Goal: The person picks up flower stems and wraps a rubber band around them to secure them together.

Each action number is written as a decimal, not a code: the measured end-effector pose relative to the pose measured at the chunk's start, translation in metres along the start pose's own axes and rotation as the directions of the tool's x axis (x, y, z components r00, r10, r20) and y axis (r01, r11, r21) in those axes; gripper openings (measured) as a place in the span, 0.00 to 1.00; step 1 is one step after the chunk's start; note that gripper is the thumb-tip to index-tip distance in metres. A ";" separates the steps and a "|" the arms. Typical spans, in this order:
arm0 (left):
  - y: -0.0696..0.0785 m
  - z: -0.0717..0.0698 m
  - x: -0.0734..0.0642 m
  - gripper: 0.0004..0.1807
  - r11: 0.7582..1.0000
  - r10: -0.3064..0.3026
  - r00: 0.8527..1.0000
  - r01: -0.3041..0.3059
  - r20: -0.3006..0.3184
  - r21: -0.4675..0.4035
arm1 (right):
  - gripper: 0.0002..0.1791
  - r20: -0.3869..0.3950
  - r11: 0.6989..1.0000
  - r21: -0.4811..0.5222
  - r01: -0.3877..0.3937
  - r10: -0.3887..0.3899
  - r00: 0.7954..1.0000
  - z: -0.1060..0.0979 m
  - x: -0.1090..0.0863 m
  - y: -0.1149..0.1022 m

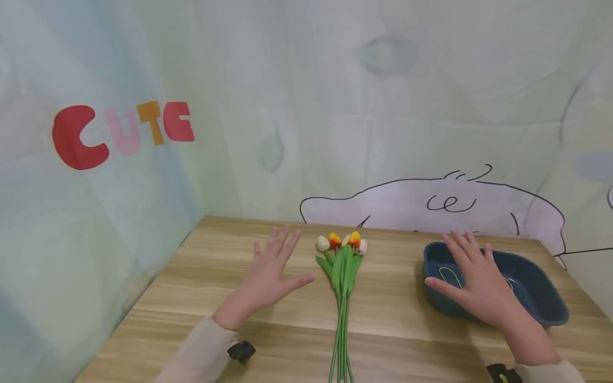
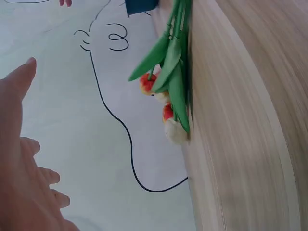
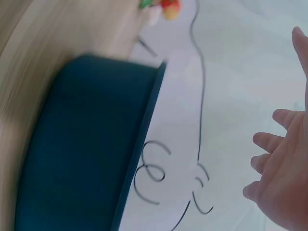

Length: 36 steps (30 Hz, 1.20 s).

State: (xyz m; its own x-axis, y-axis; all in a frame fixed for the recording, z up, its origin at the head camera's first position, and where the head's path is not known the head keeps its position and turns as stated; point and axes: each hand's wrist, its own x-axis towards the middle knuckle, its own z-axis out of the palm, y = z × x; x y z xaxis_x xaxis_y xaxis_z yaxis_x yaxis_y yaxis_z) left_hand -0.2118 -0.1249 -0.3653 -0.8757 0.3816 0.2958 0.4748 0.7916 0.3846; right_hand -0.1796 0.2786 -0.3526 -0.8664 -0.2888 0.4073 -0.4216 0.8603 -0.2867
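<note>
A bunch of artificial tulips (image 1: 344, 271), with orange-red and cream heads and green stems, lies on the wooden table between the hands. My left hand (image 1: 270, 274) hovers to its left, fingers spread and palm empty. Held up over the dark blue basin (image 1: 531, 279), my right hand (image 1: 481, 282) is likewise spread and holds nothing. A thin yellow-green loop (image 1: 447, 269) lies in the basin, partly hidden behind that hand. In the left wrist view, the tulips (image 2: 171, 72) are apart from the fingers. The basin's outer wall (image 3: 86, 144) fills much of the right wrist view.
The wood-grain table (image 1: 206, 319) ends against a pale fabric backdrop (image 1: 268, 106) behind and at the left. On the backdrop are colourful letters (image 1: 79, 137) and a line-drawn figure (image 1: 397, 205). Small black pieces (image 1: 241, 351) sit at both wrists.
</note>
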 end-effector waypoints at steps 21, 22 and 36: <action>0.028 0.021 0.012 0.50 0.881 -0.189 0.978 0.130 -0.088 -0.455 | 0.55 0.026 0.972 0.230 -0.038 0.033 0.999 0.043 0.029 -0.062; 0.028 0.023 0.013 0.50 0.874 -0.195 0.977 0.135 -0.083 -0.467 | 0.55 0.036 0.969 0.243 -0.053 0.045 0.998 0.045 0.030 -0.064; 0.039 0.048 0.018 0.51 0.795 -0.255 0.967 0.200 -0.015 -0.572 | 0.54 0.113 0.892 0.425 -0.156 0.118 0.986 0.080 0.038 -0.083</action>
State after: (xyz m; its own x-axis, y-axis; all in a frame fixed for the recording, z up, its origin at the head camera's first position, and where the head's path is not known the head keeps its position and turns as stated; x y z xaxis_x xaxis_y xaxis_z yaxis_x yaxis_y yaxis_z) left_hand -0.2130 -0.0642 -0.3868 -0.9663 0.1603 0.2013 0.2521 0.4330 0.8654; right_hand -0.1990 0.1626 -0.3828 -0.9349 -0.2309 0.2696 -0.3548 0.6333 -0.6878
